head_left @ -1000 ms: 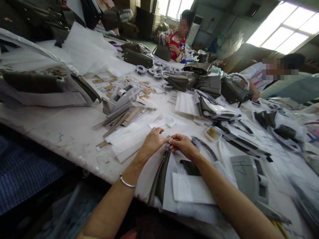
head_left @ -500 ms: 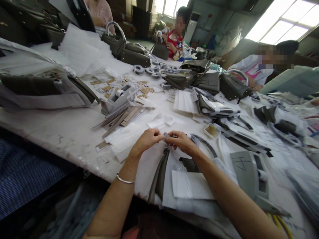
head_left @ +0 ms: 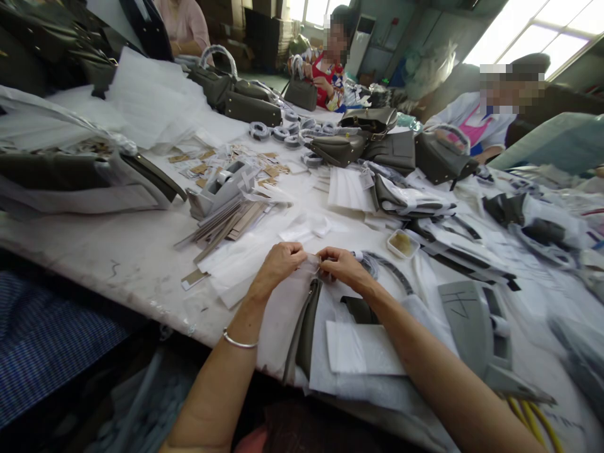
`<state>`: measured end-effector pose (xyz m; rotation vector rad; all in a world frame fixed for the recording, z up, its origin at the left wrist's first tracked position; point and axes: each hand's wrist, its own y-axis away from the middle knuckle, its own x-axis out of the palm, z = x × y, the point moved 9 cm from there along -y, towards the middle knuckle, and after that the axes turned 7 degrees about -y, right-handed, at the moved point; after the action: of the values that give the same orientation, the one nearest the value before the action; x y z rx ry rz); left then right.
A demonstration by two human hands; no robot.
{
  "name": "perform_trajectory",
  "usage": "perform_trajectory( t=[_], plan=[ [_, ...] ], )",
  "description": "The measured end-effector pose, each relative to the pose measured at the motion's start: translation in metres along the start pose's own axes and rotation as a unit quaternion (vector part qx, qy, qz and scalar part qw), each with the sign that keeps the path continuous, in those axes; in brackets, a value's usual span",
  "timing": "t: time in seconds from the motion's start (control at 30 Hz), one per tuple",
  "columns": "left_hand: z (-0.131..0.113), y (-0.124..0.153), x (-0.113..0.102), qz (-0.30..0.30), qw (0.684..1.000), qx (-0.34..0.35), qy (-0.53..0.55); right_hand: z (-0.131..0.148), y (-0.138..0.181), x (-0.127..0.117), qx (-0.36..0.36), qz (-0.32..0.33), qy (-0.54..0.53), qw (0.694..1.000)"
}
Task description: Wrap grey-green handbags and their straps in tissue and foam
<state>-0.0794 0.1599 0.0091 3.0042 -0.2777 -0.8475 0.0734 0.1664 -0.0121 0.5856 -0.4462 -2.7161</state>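
My left hand (head_left: 282,261) and my right hand (head_left: 340,267) are close together over the near end of a dark olive handbag (head_left: 309,336), which lies at the table's front edge. Between my pinched fingertips is a small clear plastic piece (head_left: 310,258), too small to make out fully. White tissue wrap (head_left: 318,371) covers the bag's side, and a folded white paper pad (head_left: 363,348) is on top of it. Beyond my right wrist curves the bag's plastic-wrapped handle (head_left: 394,272).
A grey tape dispenser (head_left: 472,327) stands at right, with another (head_left: 221,185) behind cardboard strips (head_left: 231,223). A small plastic tub (head_left: 402,244) sits beyond my right hand. More handbags (head_left: 394,154) and paper sheets (head_left: 155,104) cover the table. Co-workers (head_left: 325,75) sit across it.
My fingertips have drawn slightly apart, with the clear piece showing between them. At the right, the co-worker's head has lifted and shifted left.
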Motion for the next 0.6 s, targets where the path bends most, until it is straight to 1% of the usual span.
perform_trajectory(
  t=[0.1,0.17,0.2,0.27,0.3,0.33,0.4,0.43,0.47,0.5,0.53,0.6],
  plan=[
    [-0.003,0.004,-0.008,0.026,0.997,0.030,0.072,0.003,0.002,-0.002,-0.032,0.005,0.036,0.999],
    [-0.003,0.006,-0.015,0.031,0.992,0.039,0.117,0.005,0.004,0.003,-0.040,0.041,0.015,0.998],
    [-0.002,0.006,-0.019,0.024,0.990,0.038,0.133,0.005,0.005,0.005,-0.041,0.063,0.002,0.997],
    [0.000,0.005,-0.025,-0.001,0.988,0.034,0.152,0.008,0.006,0.009,-0.055,0.094,0.011,0.994],
    [0.001,0.004,-0.028,-0.021,0.988,0.030,0.148,0.010,0.006,0.009,-0.074,0.095,0.037,0.992],
    [0.002,0.003,-0.032,-0.047,0.990,0.025,0.131,0.014,0.005,0.008,-0.098,0.088,0.072,0.989],
    [0.003,0.003,-0.042,-0.117,0.990,0.011,0.073,0.021,0.002,0.007,-0.136,0.066,0.141,0.978],
    [0.002,0.004,-0.045,-0.143,0.988,0.009,0.052,0.023,0.001,0.006,-0.142,0.057,0.165,0.974],
    [0.000,0.005,-0.046,-0.150,0.987,0.016,0.052,0.025,0.000,0.006,-0.139,0.050,0.181,0.972],
    [-0.004,0.005,-0.043,-0.131,0.988,0.031,0.075,0.026,0.000,0.004,-0.129,0.044,0.191,0.972],
    [-0.009,0.006,-0.036,-0.086,0.988,0.050,0.117,0.028,0.002,0.001,-0.117,0.035,0.194,0.973],
    [-0.022,0.011,-0.012,0.061,0.975,0.080,0.200,0.034,0.012,-0.013,-0.097,0.009,0.181,0.979]
  ],
)
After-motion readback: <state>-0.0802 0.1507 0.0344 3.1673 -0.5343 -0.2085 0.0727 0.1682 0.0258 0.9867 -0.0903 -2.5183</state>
